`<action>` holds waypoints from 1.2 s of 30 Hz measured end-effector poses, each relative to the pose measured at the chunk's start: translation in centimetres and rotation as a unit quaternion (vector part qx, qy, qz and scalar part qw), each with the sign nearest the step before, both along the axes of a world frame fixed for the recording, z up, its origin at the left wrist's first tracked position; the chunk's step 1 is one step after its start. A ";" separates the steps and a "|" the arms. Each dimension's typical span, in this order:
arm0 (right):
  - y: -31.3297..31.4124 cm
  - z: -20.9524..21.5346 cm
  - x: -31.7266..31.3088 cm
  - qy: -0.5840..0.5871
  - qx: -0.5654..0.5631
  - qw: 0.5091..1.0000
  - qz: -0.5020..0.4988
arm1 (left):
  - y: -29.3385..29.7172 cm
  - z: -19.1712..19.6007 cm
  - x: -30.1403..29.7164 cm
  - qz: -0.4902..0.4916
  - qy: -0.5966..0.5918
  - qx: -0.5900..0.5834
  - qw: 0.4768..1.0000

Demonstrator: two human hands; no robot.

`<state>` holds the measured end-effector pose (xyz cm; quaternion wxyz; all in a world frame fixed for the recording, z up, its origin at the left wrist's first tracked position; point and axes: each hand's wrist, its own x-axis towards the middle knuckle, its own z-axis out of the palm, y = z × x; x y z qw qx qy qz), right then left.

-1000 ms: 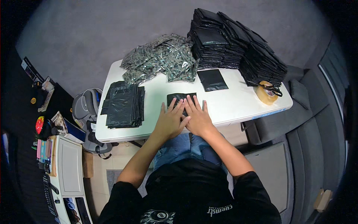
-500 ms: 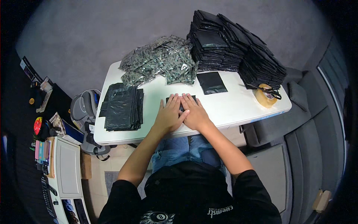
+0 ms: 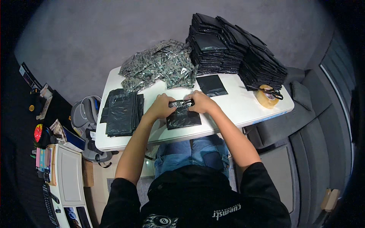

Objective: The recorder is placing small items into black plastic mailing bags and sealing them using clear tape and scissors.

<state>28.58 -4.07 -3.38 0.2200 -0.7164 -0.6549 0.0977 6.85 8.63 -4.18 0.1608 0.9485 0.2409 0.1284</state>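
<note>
A black plastic mailer bag (image 3: 184, 119) lies on the white table in front of me, its far edge drawn up or folded. My left hand (image 3: 162, 106) is closed on its far left corner, thumb pressed to the edge. At the far right corner, my right hand (image 3: 201, 102) pinches the same edge. Just beyond my right hand lies a flat black packet (image 3: 213, 85). Left of my left hand sits a stack of flat black plastic bags (image 3: 121, 114). What is inside the held bag is hidden.
At the table's back is a heap of camouflage-patterned items in clear plastic (image 3: 161, 64). Tall piles of black packets (image 3: 216, 49) rise right of it. Tape rolls (image 3: 267, 99) and black-handled scissors (image 3: 274, 92) lie at the right end of the white table (image 3: 243, 110).
My hands were lying flat over the bag, fingers together. They have moved apart to its far corners and now grip that edge, leaving the bag's front uncovered. The view has shifted slightly.
</note>
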 end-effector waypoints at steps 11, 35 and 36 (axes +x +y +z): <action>-7.0 5.5 -4.0 0.034 0.203 0.977 0.060 | -7.1 5.6 -4.3 -0.049 -0.181 0.068 0.980; -3.3 -4.5 -7.4 -0.112 0.032 0.993 -0.024 | -8.7 -2.1 -0.2 0.106 0.025 0.074 0.991; -3.4 -4.4 -7.4 -0.112 0.019 0.993 -0.027 | -8.8 -2.2 -0.2 0.111 0.019 0.073 0.991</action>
